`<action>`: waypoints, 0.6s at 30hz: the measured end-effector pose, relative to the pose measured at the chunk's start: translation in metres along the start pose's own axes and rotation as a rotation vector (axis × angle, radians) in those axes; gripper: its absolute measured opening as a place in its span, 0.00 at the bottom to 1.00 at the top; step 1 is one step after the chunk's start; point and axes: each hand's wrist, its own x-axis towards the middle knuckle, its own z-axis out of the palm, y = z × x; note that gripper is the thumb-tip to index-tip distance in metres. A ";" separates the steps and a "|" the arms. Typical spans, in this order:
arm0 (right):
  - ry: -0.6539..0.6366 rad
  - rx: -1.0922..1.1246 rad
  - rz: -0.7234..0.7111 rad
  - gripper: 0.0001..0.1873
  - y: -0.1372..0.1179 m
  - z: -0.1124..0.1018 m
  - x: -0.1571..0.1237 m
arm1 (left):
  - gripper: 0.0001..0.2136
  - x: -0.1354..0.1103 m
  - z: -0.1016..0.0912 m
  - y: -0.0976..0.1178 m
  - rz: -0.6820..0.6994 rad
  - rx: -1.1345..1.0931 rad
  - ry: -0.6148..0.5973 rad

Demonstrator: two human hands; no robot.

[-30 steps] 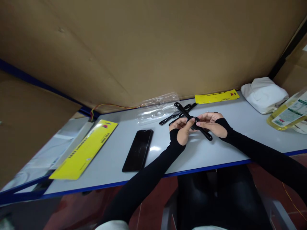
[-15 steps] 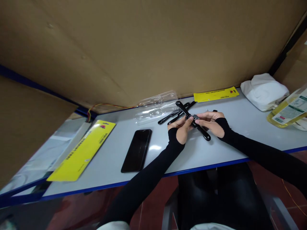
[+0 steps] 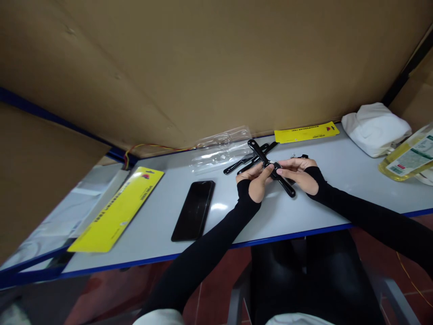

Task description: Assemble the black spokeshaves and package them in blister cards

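My left hand [image 3: 256, 179] and my right hand [image 3: 297, 174] meet over the white table [image 3: 162, 198], both in black sleeves that leave the fingers bare. Together they pinch the middle of a long black tool [image 3: 270, 168] that slants from upper left to lower right. Its round head points away from me, and its lower end sits near the tabletop. Fingers of both hands are closed on a small fitting at the tool's centre. More black tool pieces [image 3: 244, 163] lie on the table just behind my left hand.
A black phone [image 3: 194, 210] lies face up left of my hands. Clear blister packaging [image 3: 221, 149] sits by the cardboard wall. Yellow cards lie at the left [image 3: 117, 212] and at the back [image 3: 306, 132]. A white cloth bundle [image 3: 374, 128] and a bottle [image 3: 406, 158] are at the right.
My hands and the black tool have stayed nearly in place; only the fingers have shifted slightly on the tool's middle. The view has drifted a little.
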 end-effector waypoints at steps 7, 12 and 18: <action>0.002 -0.045 -0.001 0.25 -0.001 0.000 -0.001 | 0.22 0.001 0.000 0.004 0.007 0.036 0.013; -0.018 -0.228 -0.073 0.25 -0.007 -0.004 0.000 | 0.21 0.003 -0.004 0.013 -0.038 0.070 -0.016; 0.033 -0.673 -0.369 0.12 -0.018 -0.028 0.009 | 0.15 0.017 -0.011 0.029 0.021 0.068 0.040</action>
